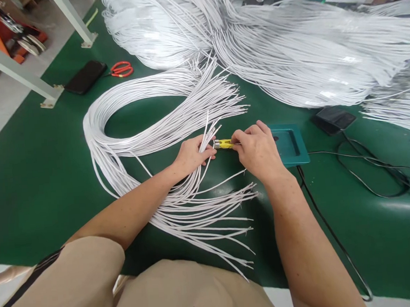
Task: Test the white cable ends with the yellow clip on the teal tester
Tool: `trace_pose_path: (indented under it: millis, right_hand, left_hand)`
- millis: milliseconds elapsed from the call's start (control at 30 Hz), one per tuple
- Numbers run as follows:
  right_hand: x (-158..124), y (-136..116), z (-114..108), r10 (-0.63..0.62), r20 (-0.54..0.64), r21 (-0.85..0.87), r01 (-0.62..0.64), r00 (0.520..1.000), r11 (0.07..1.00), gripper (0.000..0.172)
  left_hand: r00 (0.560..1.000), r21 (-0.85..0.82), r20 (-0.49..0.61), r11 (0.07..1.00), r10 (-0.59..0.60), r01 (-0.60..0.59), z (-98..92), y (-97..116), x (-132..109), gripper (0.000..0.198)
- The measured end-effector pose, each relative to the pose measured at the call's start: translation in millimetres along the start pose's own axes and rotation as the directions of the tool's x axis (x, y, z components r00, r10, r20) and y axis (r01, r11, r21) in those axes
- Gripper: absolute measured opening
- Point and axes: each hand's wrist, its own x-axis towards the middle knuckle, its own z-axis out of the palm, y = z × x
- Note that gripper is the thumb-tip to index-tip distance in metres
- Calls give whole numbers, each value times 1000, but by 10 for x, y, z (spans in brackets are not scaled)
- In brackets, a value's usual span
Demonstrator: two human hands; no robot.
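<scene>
In the head view my left hand (194, 155) is closed around a small bunch of white wires (203, 146), whose ends point up past the thumb. My right hand (257, 147) grips a short yellow tool with a silvery end (225, 143); its exact kind is unclear. That silvery end meets the fingertips of my left hand, and the contact itself is partly hidden. More loose white wires (209, 218) fan out below my left forearm. A looped bundle of white wires (93, 119) curves behind and left of my hands.
A teal tray-like device (301, 144) lies just right of my right hand. Black cables (371, 174) and a dark box (332, 119) sit farther right. Large heaps of white wire (289, 49) fill the back. Red-handled scissors (122, 69) and a black phone (85, 77) lie back left.
</scene>
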Motion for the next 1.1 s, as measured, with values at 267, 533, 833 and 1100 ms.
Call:
trace_pose_path:
  millis: [267, 533, 833, 1100]
  right_hand:
    - [-159, 84, 86, 379, -235, -54, -401, 895, 914, 42]
    - [-189, -192, -1, 194, -320, 232, -122, 927, 965, 27]
    - [-234, -750, 32, -295, -37, 240, 295, 955, 925, 29]
    - [-276, -762, 62, -139, 216, 158, 105, 966, 982, 32]
  left_hand:
    - [999, -50, 42, 998, -36, 38, -29, -3, 17, 44]
    - [999, -173, 28, 984, -31, 35, -136, 27, -9, 56]
    - [994, -288, 113, 957, 3, 29, -230, 20, 19, 29]
    - [990, -193, 140, 980, -11, 38, -262, 21, 6, 34]
